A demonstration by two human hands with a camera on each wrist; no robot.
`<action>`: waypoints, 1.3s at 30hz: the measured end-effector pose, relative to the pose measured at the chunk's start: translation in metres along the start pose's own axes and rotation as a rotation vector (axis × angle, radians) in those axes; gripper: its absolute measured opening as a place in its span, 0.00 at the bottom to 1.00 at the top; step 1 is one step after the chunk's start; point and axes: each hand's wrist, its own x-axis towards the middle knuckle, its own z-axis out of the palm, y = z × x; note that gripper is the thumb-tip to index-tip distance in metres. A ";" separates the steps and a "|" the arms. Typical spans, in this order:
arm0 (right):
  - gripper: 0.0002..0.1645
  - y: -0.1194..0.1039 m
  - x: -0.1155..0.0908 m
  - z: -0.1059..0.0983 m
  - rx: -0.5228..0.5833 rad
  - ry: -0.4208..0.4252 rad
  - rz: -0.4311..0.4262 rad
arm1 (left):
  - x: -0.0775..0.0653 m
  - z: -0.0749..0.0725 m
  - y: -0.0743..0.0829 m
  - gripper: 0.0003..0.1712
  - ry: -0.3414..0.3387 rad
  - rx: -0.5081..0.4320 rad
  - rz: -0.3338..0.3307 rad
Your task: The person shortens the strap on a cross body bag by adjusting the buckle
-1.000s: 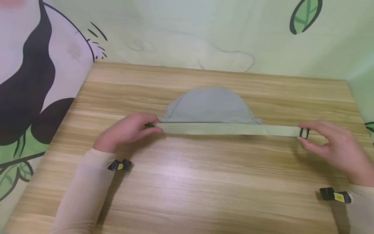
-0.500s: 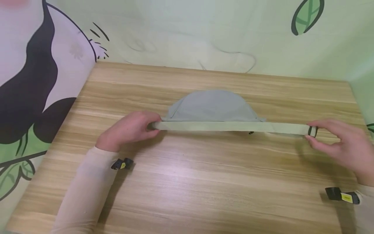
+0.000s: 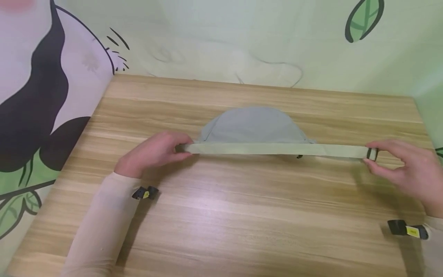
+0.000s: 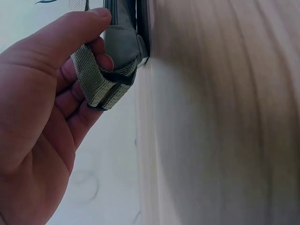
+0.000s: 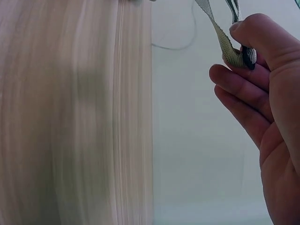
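Note:
A grey half-round waist bag [image 3: 254,125] lies on the wooden table, its curved side toward the back wall. Along its near side a pale green webbing strap [image 3: 256,149] is stretched straight between both hands. My left hand [image 3: 155,152] pinches the strap's left end beside the bag's corner; in the left wrist view the webbing [image 4: 91,75] loops there through a dark buckle piece, and a zipper runs along the bag [image 4: 123,44]. My right hand [image 3: 410,169] pinches the right end, at a black strap slider [image 3: 372,154]. In the right wrist view the strap [image 5: 225,44] folds back at the fingertips.
The wooden table [image 3: 225,223] reaches back to a pale green wall [image 3: 207,42] with painted leaves. A panda-painted panel [image 3: 45,96] stands along the left edge. A small black strap end or pull [image 3: 299,156] shows under the webbing.
My right hand has moved a little to the right with the slider, so the strap is longer and tauter. The left hand has barely moved; both keep their hold.

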 end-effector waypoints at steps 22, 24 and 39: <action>0.36 -0.005 -0.002 0.008 -0.095 -0.026 0.029 | 0.030 0.000 -0.008 0.04 0.009 0.141 0.050; 0.36 -0.007 -0.003 0.010 -0.075 -0.019 0.033 | 0.029 0.000 -0.010 0.05 0.015 0.147 0.055; 0.34 -0.025 -0.005 0.036 0.050 -0.120 -0.061 | 0.015 0.003 -0.020 0.19 0.050 0.111 -0.012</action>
